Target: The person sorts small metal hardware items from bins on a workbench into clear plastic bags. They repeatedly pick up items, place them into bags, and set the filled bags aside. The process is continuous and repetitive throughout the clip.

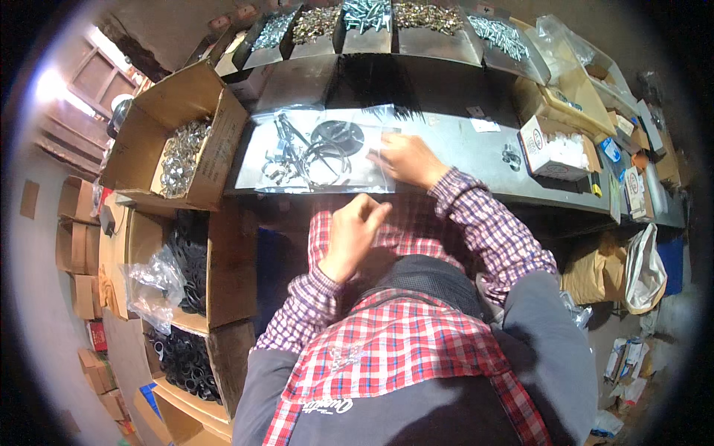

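Observation:
A clear plastic bag lies flat on the metal worktable before me. Through its film I see a black disc, a looped black cable or ring, and metal clamps with small fittings. My right hand rests over the bag's right end, fingers bent together at the film; whether they pinch it is not clear. Below the table's front edge, my left hand hovers above my lap, thumb against curled fingers. Nothing shows in it.
Bins of bolts and small hardware line the table's back. At left stand cardboard boxes with metal clamps and black rings. A white box of pale plastic parts and loose metal clamps sit on the right.

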A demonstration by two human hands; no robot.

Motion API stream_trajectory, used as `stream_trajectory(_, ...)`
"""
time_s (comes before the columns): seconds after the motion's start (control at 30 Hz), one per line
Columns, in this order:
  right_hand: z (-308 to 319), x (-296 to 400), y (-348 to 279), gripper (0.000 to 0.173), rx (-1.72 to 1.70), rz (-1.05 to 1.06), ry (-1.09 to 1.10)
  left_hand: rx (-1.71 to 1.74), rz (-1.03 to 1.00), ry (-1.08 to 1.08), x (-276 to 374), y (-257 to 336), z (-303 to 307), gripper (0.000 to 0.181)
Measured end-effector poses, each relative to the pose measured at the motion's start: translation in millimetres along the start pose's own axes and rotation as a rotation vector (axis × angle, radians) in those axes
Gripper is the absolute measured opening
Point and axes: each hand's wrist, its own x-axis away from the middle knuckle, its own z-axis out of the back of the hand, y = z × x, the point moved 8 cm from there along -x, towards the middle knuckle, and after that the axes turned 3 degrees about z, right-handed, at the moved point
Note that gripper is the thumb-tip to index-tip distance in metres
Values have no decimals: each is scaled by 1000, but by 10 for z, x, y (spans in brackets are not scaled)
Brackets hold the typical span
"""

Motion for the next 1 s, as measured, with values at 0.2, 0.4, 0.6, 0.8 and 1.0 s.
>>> stream_trajectory(0.2,252,95,347,27,516,48,138,-693,-556,295,-189,346,61,37)
stream_trajectory(0.4,744,-629,442,10,-20,33,152,33,-399,613,-563,688,1266,12)
stream_trajectory(0.6,1689,-1145,131,26,-49,85,254,597,-441,440,-1110,860,1857,19)
stream_trajectory(0.8,2102,-970,113,25,99,22,198,662,-451,342,-1327,913,1726,24)
stream_trajectory(1.0,2198,-641,209,24,138,-20,159,708,-447,215,-1400,993,1397,19)
